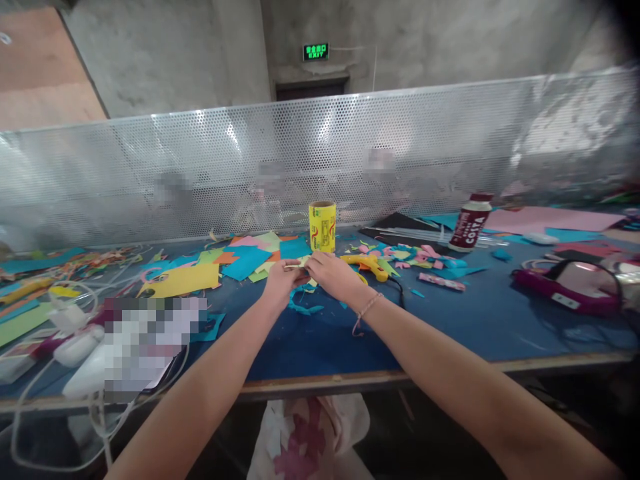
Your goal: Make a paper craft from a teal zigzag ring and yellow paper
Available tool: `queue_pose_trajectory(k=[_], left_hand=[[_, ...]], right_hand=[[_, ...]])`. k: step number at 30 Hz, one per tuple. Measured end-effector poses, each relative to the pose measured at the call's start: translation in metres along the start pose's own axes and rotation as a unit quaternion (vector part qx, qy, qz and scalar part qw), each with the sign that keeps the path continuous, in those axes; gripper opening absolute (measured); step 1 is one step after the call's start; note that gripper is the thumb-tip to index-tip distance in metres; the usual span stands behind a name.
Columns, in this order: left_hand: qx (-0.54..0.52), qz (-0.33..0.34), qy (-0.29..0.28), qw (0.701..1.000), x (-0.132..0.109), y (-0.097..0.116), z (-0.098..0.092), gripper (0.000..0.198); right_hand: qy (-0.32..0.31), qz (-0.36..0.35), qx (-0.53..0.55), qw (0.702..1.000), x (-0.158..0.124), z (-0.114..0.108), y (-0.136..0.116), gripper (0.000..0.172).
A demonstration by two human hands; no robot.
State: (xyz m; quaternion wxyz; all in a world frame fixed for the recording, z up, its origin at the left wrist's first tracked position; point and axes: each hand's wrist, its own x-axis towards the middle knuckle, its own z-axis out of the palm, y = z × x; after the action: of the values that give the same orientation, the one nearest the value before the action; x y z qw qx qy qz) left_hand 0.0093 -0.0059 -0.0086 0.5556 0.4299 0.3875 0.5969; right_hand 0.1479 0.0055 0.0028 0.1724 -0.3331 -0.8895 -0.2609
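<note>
Head view looks down two bare arms to a blue table top point(450, 327); the left hand point(281, 279) and the right hand point(331, 272) meet in the middle of it, fingertips close together; both hands are curled nearly closed, pinching a small pale scrap of paper point(295, 266) between them, just above the table and just in front of a yellow roll of tape with red print point(322, 227). A thin bead bracelet point(367, 311) sits on the right wrist.

The step looks like fine finger work on the little scrap, maybe folding or sticking it; that seems only partly done; the next move would need a steady pinch from both hands and small, careful turns.

A yellow glue gun point(369, 265) lies just right of the right hand; a teal curly paper strip point(303, 307) lies under the wrists; a big yellow paper sheet point(183, 280) and a teal paper square point(246, 261) lie to the left; a dark drink bottle with a white label point(469, 223) stands well off to the right, near a pink and grey box-shaped thing point(575, 287).

The scrap is tiny and mostly hidden by fingers, so its shape is hard to tell; a patch at the left is blurred out; a shiny mesh screen point(200, 173) hides what is behind the table.
</note>
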Motion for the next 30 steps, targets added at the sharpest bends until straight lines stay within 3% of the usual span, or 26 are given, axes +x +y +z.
queue_pose_trajectory(k=[6, 11, 17, 19, 25, 30], left_hand=[[-0.062, 0.007, 0.012, 0.998, 0.000, 0.000, 0.001, 0.025], [-0.101, 0.030, 0.034, 0.994, 0.004, 0.000, 0.000, 0.025], [-0.029, 0.099, 0.046, 0.994, 0.006, 0.002, 0.000, 0.026], [-0.001, 0.110, 0.035, 0.993, 0.005, 0.003, 0.000, 0.026], [0.130, 0.132, 0.000, 0.983, 0.002, 0.005, -0.002, 0.021], [0.209, 0.154, -0.004, 0.966, 0.001, 0.006, -0.003, 0.018]], right_hand=[[0.033, 0.001, 0.006, 0.999, -0.001, 0.001, -0.008, 0.016], [0.112, 0.028, 0.132, 0.984, 0.001, 0.013, -0.008, 0.021], [0.205, 0.160, 0.379, 0.888, 0.003, 0.018, 0.001, 0.021], [0.208, 0.172, 0.398, 0.877, 0.003, 0.016, 0.005, 0.019], [0.214, 0.149, 0.362, 0.895, 0.001, 0.009, 0.009, 0.008], [0.196, 0.075, 0.300, 0.931, -0.002, 0.008, 0.016, 0.013]])
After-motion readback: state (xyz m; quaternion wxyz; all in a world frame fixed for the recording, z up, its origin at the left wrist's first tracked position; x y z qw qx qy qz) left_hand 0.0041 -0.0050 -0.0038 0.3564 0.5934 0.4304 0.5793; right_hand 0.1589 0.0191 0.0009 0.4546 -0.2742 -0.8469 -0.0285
